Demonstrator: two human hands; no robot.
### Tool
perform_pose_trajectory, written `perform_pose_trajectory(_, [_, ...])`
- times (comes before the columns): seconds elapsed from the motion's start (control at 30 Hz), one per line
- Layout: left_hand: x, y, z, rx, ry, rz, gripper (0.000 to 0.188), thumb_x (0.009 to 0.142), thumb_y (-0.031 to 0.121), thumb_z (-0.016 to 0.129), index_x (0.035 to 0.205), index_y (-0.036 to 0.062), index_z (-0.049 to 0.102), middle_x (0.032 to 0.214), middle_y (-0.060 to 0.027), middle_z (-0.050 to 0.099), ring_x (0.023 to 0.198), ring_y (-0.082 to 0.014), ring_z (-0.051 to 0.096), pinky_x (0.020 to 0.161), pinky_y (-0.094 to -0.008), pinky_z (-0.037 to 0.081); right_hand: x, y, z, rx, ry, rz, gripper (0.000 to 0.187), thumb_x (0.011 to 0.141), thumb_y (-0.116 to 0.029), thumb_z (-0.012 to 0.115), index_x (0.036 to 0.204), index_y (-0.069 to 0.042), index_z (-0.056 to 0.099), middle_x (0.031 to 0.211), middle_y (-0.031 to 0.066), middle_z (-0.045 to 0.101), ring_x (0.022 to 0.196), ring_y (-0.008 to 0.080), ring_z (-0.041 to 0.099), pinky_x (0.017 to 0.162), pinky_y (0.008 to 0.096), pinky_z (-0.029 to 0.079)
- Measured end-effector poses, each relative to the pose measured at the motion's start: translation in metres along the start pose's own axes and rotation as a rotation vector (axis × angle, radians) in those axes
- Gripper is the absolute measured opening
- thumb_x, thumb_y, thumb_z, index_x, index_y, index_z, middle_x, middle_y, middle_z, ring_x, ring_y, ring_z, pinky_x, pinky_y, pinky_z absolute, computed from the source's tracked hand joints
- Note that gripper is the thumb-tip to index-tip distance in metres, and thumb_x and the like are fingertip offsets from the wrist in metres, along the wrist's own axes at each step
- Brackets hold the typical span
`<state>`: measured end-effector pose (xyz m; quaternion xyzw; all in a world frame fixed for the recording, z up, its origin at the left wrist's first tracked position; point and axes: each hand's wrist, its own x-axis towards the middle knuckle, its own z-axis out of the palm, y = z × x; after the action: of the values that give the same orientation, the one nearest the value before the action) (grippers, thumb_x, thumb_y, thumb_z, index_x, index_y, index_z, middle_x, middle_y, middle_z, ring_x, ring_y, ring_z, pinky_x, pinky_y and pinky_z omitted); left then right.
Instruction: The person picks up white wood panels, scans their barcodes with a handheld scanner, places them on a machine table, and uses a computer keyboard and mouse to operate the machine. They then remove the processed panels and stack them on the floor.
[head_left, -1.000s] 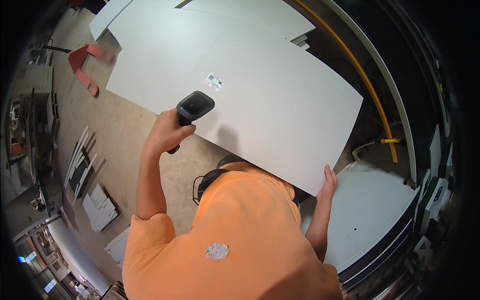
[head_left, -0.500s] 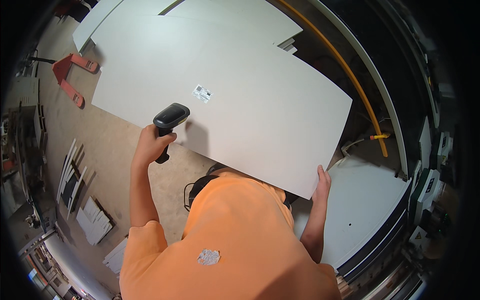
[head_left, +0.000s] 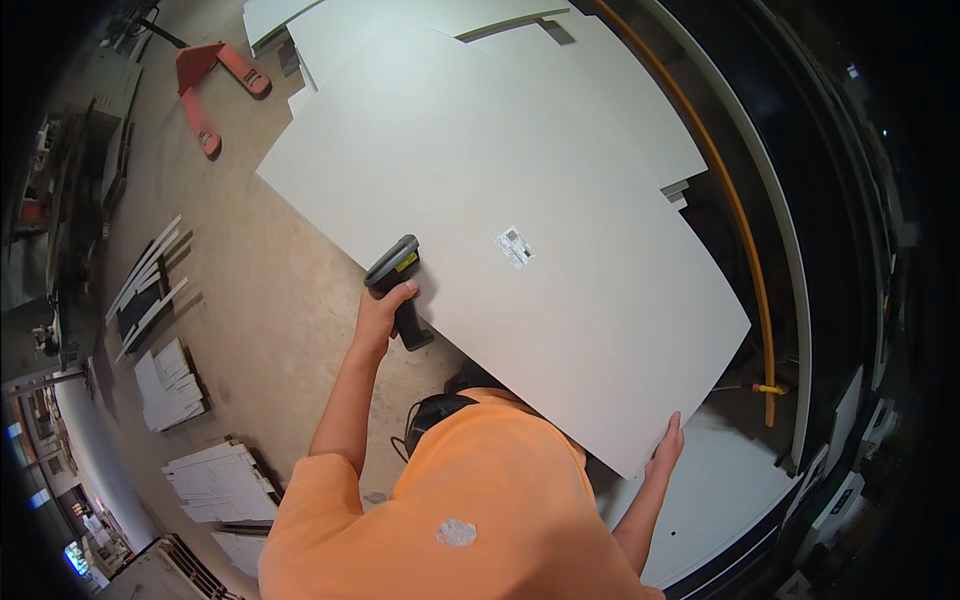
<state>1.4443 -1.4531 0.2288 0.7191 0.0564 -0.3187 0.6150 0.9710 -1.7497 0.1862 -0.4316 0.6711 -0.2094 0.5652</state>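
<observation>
My left hand (head_left: 378,315) is closed round the grip of a dark grey handheld barcode scanner (head_left: 393,264). The scanner is over the near left edge of a large white flat panel (head_left: 570,340), with a yellow sticker showing on its side. A small white printed label (head_left: 515,248) lies on the panel's face, to the right of the scanner and apart from it. At the panel's near right corner, my right hand (head_left: 666,448) grips the edge, its thumb and fingers partly hidden.
More white panels (head_left: 620,90) lie beneath and beyond. A red pallet jack (head_left: 200,65) stands at the far left. White strips (head_left: 150,285) and stacked board pieces (head_left: 215,482) lie on the floor at left. At right runs a yellow hose (head_left: 745,250) beside dark machinery and a white surface (head_left: 730,500).
My view has turned, so the panel and label appear farther right and lower. The scanner has tilted, showing its side sticker. Both hands keep their holds.
</observation>
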Motion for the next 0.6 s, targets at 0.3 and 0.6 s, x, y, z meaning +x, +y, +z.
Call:
perform_pose_trajectory(0.3, [0.004,-0.023,-0.002,-0.086,0.007,0.164,0.03,0.081,0.014,0.076,0.105,-0.0016,0.068,0.088,0.0005,0.064,0.08,-0.0087,0.057,0.072,-0.0272,0.048,0.007,0.006,0.004,-0.077,0.098,0.035,0.067,0.101,-0.052,0.051,0.14,0.003,0.049,0.139,0.0136,0.056,0.122,0.0269,0.057,0.101,0.0374,0.047])
perform_pose_trajectory(0.6, [0.002,-0.03,-0.005,-0.054,-0.013,0.16,0.031,0.08,0.015,0.077,0.106,-0.0001,0.067,0.09,0.0003,0.064,0.081,-0.01,0.057,0.073,-0.0275,0.048,0.018,-0.001,-0.003,0.007,-0.024,0.12,0.066,0.103,-0.052,0.047,0.143,0.001,0.046,0.14,0.0128,0.056,0.124,0.0267,0.057,0.102,0.0386,0.048])
